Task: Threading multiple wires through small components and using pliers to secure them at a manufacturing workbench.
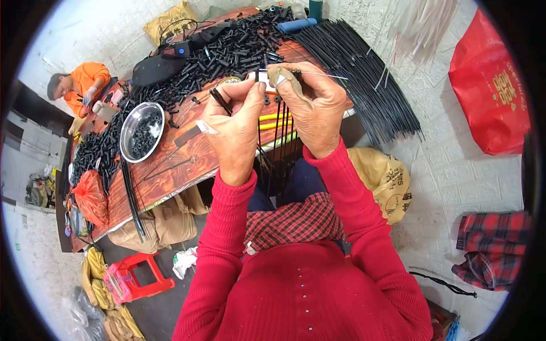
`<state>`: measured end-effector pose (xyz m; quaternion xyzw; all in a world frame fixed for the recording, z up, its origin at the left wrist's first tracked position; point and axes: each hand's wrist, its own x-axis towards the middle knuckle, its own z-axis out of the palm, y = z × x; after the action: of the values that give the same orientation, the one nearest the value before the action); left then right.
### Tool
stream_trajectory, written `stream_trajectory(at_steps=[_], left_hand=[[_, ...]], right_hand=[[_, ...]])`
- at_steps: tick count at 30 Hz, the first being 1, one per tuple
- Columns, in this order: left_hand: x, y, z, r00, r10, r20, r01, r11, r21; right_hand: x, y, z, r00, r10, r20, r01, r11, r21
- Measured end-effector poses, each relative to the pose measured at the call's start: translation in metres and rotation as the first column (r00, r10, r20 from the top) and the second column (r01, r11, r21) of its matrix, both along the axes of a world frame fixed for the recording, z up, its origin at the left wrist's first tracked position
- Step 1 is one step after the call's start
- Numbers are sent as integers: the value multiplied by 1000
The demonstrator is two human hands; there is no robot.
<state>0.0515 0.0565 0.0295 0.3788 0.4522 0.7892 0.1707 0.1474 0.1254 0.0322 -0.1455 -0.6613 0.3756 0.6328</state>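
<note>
Both of my hands are raised close together over the table's near edge. My left hand (233, 122) is closed, with short black tubes (220, 101) tucked between its fingers. Its thumb and forefinger pinch a small dark piece at the meeting point of the hands. My right hand (318, 111), a tan cloth wrap (284, 79) on its thumb or finger, is closed on a thin rod (333, 75) whose pale end sticks out to the right. Where rod and piece meet, fingers hide the detail. Several thin black rods (277, 128) hang below the hands beside yellow bars (267, 117).
A large heap of black tubes (227, 57) covers the wood-patterned table (170, 165). A steel bowl (161, 126) holds small black rings. Long black rods (364, 79) lie at right. Across at left, a person in orange (91, 77) works. A red stool (142, 278) stands below.
</note>
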Motion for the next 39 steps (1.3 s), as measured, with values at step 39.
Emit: stream_trajectory(at_steps=[39], left_hand=[[-7, -13, 7, 963, -166, 212, 147, 984, 102]], right_hand=[[-8, 0, 9, 802, 597, -37, -577, 756, -308]])
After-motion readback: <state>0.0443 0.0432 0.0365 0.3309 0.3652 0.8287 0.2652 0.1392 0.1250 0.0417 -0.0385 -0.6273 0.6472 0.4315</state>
